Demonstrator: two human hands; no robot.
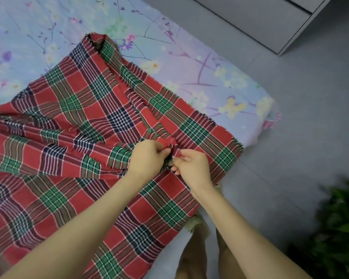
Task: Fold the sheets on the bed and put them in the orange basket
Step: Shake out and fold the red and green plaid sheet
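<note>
fingers (pixel 164 152) of left hand (pixel 147 158) curled and clamped on a small bunched fold of red cloth, part of the plaid sheet (pixel 79 109). fingers (pixel 182 157) of right hand (pixel 191 168) pinched on the same bunch from the other side, thumb and forefinger together on the frayed edge. both hands just beside each other, knuckles nearly touching, above the sheet near its right border. bare forearms reaching in from the bottom edge, left across the sheet, right over the bed's corner.

sheet checked in red, green and navy with thin white lines, frayed along every visible edge. spread wide over the near and left part of the bed (pixel 210 77), wrinkled and rumpled at the left. upper layer folded over a lower one, with a frayed edge running on a slant from the far peaked corner down to the pinched bunch. right border lying close along the bed's edge, near corner hanging a little over it.

bed covered in pale blue and lilac cloth printed with branches and flowers, bare beyond and to the right of the sheet. grey floor (pixel 290 127) to the right. grey cabinet (pixel 270 23) at top right, standing on the floor. green leafy plant (pixel 343 228) blurred at lower right, well apart from the bed.
</note>
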